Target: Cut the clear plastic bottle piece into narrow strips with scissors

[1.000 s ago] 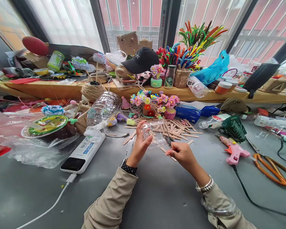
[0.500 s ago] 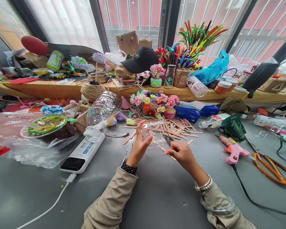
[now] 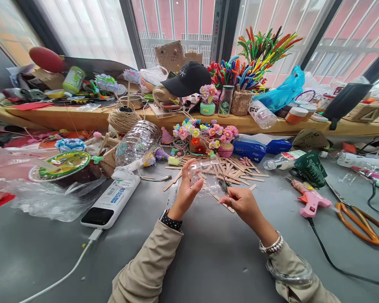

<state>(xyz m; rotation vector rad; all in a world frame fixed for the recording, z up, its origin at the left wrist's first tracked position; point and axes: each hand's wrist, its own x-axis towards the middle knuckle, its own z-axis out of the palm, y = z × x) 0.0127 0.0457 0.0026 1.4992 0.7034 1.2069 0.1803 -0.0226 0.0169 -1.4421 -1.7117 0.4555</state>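
Note:
My left hand (image 3: 188,189) is wrapped round one end of a clear plastic bottle piece (image 3: 210,179), thumb on the near side and fingers behind. My right hand (image 3: 240,201) is closed on a small pair of scissors (image 3: 225,185), with the blades pointing up at the right edge of the plastic. Most of the handles are hidden in the fist. Behind and below the plastic, a loose pile of wooden craft sticks (image 3: 236,170) lies on the grey table (image 3: 208,252). A clear plastic ring (image 3: 290,275) hangs round my right sleeve.
A white power bank (image 3: 112,200) with a cable lies at left, near a plastic bag (image 3: 60,206). To the right are a pink glue gun (image 3: 312,198) and large orange-handled scissors (image 3: 360,223). Pipe-cleaner flowers (image 3: 205,132) and a twine spool (image 3: 123,121) stand behind.
The view has shifted very slightly. The scissors' blades look a little more spread at the plastic's edge; both hands stay in nearly the same place.

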